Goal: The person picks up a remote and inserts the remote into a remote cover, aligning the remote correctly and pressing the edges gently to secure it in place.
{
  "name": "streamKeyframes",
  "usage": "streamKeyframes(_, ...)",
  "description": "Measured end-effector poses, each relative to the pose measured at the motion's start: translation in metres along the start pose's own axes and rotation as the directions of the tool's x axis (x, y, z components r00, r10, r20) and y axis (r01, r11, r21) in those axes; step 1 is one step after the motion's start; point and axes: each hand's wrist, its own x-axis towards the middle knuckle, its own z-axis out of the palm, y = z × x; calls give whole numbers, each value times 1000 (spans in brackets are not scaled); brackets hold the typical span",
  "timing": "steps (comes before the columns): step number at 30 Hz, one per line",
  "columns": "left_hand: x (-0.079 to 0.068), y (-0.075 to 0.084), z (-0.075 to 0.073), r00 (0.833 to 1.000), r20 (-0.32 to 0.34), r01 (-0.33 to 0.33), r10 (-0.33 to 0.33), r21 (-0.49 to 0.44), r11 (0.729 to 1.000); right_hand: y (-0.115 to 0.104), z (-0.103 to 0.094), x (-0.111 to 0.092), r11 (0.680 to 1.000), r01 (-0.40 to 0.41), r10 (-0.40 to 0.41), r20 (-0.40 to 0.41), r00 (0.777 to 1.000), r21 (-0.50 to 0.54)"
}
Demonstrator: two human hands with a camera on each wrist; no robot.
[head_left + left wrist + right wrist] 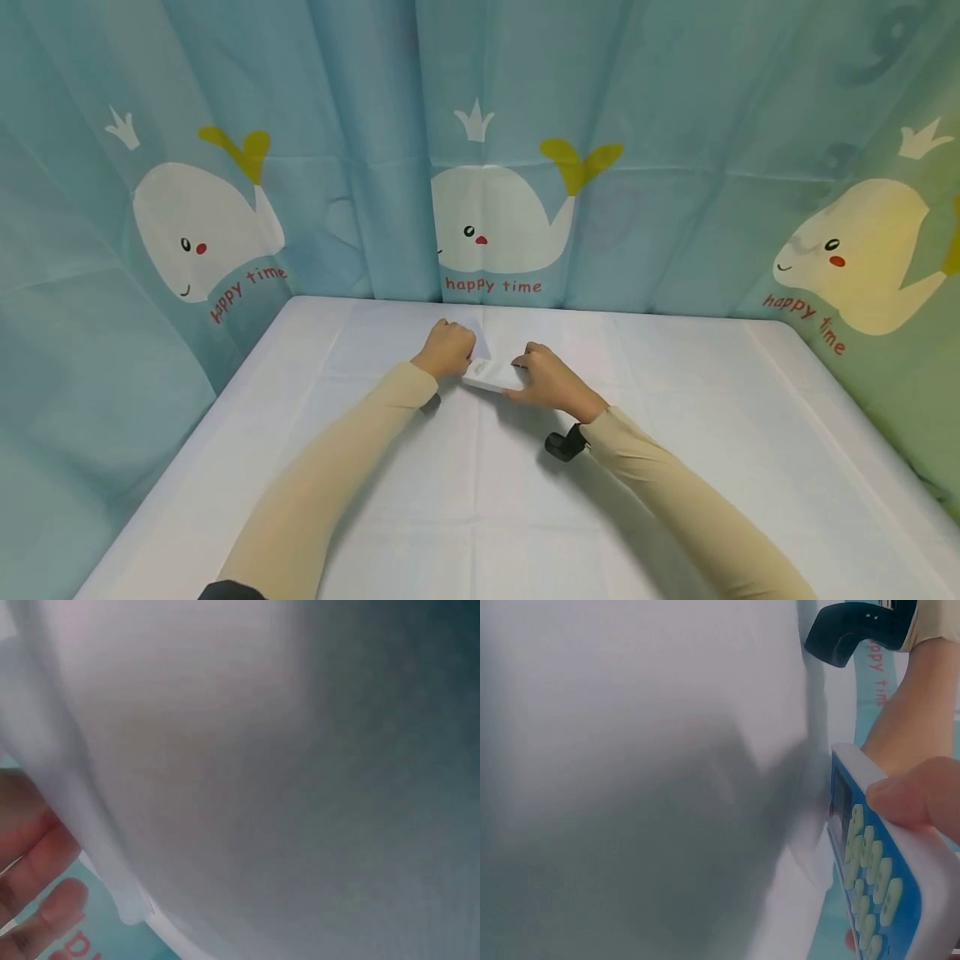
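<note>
A white-cased calculator (491,377), held above the white table, spans the space between both hands. In the right wrist view its blue face (911,915) shows a dark display and rows of pale keys. My right hand (551,382) grips the right end of it, thumb (904,799) along the white edge. At its left end, my left hand (447,348) is curled with fingertips at the corner. Several fingers of that hand (41,862) appear loosely bent in the left wrist view, where the calculator is out of sight.
A white cloth covers the table (405,517), with hand shadows on it. Behind and at the sides hangs a blue-green curtain (652,242) printed with whales. Dark cameras (566,443) are strapped at the wrists.
</note>
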Motion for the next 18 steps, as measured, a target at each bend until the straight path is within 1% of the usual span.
streamKeyframes(4,-1,1,3,1000,-24,-7,7,-9,1000,2,2,2,1000,-7,7,19,1000,-4)
streamKeyframes(8,-4,0,3,994,-107,0,-6,-54,999,4,3,4,1000,-10,11,26,1000,-10)
streamKeyframes(10,-6,-1,3,988,-152,19,-35,-110,994,5,3,5,1000,-21,22,32,999,-14)
streamKeyframes(13,-8,-3,4,975,-203,47,-90,-207,977,5,3,6,999,-46,47,41,998,-17)
streamKeyframes(15,-9,-4,5,969,-215,62,-122,-265,962,5,3,6,997,-70,71,41,997,-21)
streamKeyframes(18,-10,-5,5,964,-217,77,-154,-328,942,5,4,6,994,-103,104,22,994,-32)
